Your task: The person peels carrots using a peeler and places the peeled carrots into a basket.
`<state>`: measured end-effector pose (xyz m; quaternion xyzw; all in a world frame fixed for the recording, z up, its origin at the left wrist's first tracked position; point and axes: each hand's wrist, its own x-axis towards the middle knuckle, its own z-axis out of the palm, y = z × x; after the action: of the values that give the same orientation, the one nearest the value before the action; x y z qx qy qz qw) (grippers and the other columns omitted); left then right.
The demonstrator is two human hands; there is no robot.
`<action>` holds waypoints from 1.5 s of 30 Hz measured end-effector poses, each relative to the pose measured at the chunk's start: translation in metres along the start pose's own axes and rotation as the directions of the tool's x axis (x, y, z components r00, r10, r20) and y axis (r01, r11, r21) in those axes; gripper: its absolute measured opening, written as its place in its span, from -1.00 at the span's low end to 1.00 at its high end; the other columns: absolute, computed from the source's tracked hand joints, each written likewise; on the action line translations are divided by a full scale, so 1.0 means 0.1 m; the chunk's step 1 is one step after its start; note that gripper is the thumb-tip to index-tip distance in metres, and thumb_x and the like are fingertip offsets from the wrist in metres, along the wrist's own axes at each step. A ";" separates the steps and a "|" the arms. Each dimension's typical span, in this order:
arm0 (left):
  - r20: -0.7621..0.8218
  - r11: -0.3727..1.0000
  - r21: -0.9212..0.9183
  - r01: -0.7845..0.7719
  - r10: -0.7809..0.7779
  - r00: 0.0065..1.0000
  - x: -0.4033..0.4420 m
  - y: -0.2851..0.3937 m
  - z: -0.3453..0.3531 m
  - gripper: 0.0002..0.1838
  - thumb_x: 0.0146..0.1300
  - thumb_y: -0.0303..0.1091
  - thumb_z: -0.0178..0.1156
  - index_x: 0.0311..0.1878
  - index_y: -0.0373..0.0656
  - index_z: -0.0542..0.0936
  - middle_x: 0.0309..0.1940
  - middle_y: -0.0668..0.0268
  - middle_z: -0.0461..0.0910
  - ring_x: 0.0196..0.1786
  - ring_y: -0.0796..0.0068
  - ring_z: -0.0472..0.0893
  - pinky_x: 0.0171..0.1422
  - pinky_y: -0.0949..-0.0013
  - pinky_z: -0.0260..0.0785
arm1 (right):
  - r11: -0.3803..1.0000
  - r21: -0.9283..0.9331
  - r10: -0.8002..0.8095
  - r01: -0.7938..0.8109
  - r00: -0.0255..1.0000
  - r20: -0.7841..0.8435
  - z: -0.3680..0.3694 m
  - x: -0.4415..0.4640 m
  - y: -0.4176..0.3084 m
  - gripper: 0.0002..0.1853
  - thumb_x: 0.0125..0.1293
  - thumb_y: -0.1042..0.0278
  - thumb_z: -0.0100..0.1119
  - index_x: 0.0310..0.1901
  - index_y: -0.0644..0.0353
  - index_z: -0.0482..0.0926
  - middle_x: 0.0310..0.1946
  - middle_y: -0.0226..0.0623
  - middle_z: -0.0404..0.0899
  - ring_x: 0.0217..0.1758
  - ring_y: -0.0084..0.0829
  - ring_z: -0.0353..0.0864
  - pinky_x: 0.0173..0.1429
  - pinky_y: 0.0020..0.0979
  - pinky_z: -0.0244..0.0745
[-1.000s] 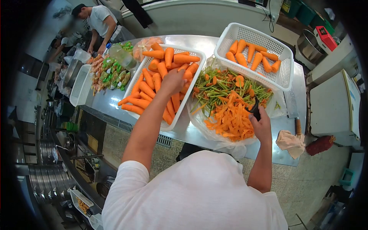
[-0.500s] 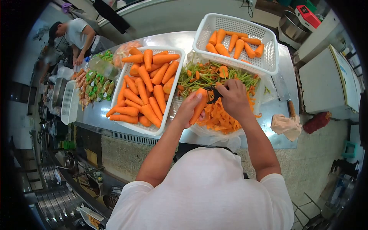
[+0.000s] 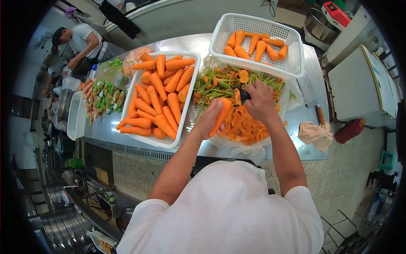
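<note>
My left hand (image 3: 208, 118) is wrapped round a carrot (image 3: 221, 113), held tilted with its thick end up. In my right hand (image 3: 259, 98) is a black peeler (image 3: 242, 95), a little apart from the carrot's upper end. Below both hands lies a heap of orange carrot peelings (image 3: 246, 127) on a clear plastic bag. Cut green stems (image 3: 220, 84) with carrot tops spread behind the peelings. A white basket (image 3: 186, 122) full of carrots stands to the left. Another white basket (image 3: 299, 67), with fewer carrots, is at the back right.
A knife (image 3: 308, 91) and a folded cloth (image 3: 316, 134) lie at the table's right side. Bagged vegetables (image 3: 105, 94) and a plastic bottle (image 3: 112, 76) are at the left. A co-worker (image 3: 84, 40) stands at the far left end.
The peeler has moved off the carrot, slightly away and to the right. My left hand still grips the carrot. The whole view has shifted slightly.
</note>
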<state>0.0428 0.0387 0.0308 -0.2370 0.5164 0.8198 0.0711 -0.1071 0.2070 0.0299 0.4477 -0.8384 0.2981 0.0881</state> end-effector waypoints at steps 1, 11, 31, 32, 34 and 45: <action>0.004 0.998 0.050 -0.031 0.031 1.000 -0.02 0.02 0.01 -0.51 0.58 0.19 -0.12 0.25 0.00 0.35 -0.28 0.30 0.53 -0.58 0.59 0.52 -0.67 0.57 0.36 | 1.000 0.000 0.028 -0.028 0.999 -0.020 -0.05 0.00 -0.02 -0.68 0.02 0.32 0.18 -0.11 0.03 0.57 -0.20 -0.25 0.40 -0.01 -0.17 0.41 0.11 -0.14 0.22; 0.002 0.998 -0.058 -0.039 0.039 0.999 -0.05 0.06 -0.06 -0.57 0.63 0.06 -0.13 0.32 0.00 0.37 -0.20 0.21 0.59 -0.55 0.56 0.57 -0.62 0.55 0.43 | 0.999 0.001 -0.036 0.036 0.999 0.026 0.03 0.01 0.00 -0.64 0.00 0.39 0.16 -0.08 0.10 0.56 -0.21 -0.23 0.38 -0.01 -0.15 0.40 0.12 -0.16 0.21; 0.077 0.998 -0.009 -0.069 0.069 0.995 0.04 0.02 -0.11 -0.54 0.59 0.13 -0.09 0.24 -0.04 0.36 -0.26 0.31 0.54 -0.59 0.60 0.54 -0.66 0.55 0.36 | 0.987 0.071 -0.151 0.146 0.986 0.066 0.10 0.13 0.12 -0.74 0.02 0.42 0.19 -0.18 0.03 0.58 -0.20 -0.29 0.42 -0.01 -0.15 0.40 0.11 -0.13 0.23; 0.107 0.996 -0.076 -0.042 0.050 0.993 0.06 0.01 -0.11 -0.55 0.60 0.13 -0.11 0.21 -0.04 0.37 -0.27 0.31 0.55 -0.59 0.59 0.55 -0.66 0.55 0.37 | 0.989 0.064 -0.137 0.135 0.990 0.023 0.20 0.15 0.24 -0.74 0.03 0.44 0.18 -0.18 0.04 0.59 -0.20 -0.29 0.41 -0.01 -0.15 0.40 0.11 -0.13 0.24; 0.132 0.990 -0.140 -0.009 0.028 0.991 0.05 0.01 -0.11 -0.55 0.60 0.14 -0.12 0.19 -0.03 0.38 -0.28 0.30 0.56 -0.59 0.58 0.56 -0.66 0.55 0.38 | 0.993 0.078 -0.093 0.091 0.995 0.022 0.13 0.17 0.20 -0.73 0.03 0.46 0.18 -0.16 0.05 0.59 -0.20 -0.28 0.42 0.02 -0.15 0.40 0.15 -0.13 0.24; 0.021 0.988 -0.133 -0.074 0.078 0.997 0.03 0.07 -0.04 -0.60 0.62 0.07 -0.15 0.21 -0.04 0.35 -0.32 0.25 0.57 -0.61 0.55 0.54 -0.67 0.51 0.36 | 0.975 0.185 -0.146 0.126 0.984 0.100 0.06 0.19 0.07 -0.67 0.04 0.52 0.18 -0.09 0.14 0.56 -0.12 -0.22 0.45 0.10 -0.09 0.39 0.28 -0.12 0.26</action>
<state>0.0386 0.0318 0.0334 -0.2106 0.4686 0.8574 0.0306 -0.1236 0.1933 0.0302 0.5263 -0.7794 0.3392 0.0205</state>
